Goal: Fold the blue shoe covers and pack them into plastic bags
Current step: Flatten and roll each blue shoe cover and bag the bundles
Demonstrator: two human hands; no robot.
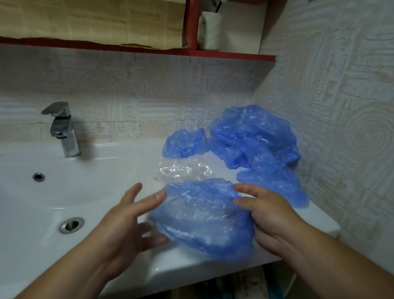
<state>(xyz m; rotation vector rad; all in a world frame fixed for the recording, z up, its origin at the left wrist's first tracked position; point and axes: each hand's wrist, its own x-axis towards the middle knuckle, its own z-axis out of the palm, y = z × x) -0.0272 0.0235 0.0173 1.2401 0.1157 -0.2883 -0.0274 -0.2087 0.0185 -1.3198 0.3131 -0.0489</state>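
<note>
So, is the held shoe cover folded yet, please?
Not folded: the shoe cover lies spread, crumpled, between left hand and right hand.

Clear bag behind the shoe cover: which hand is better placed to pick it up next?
Probably the left hand: its fingers are straight, only touching the shoe cover, while the right hand pinches its end. The clear bag lies just beyond.

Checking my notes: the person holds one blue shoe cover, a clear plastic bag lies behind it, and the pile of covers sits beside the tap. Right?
Not quite. In the head view the pile of covers sits in the right corner against the wall, well away from the tap. The rest stands.
</note>
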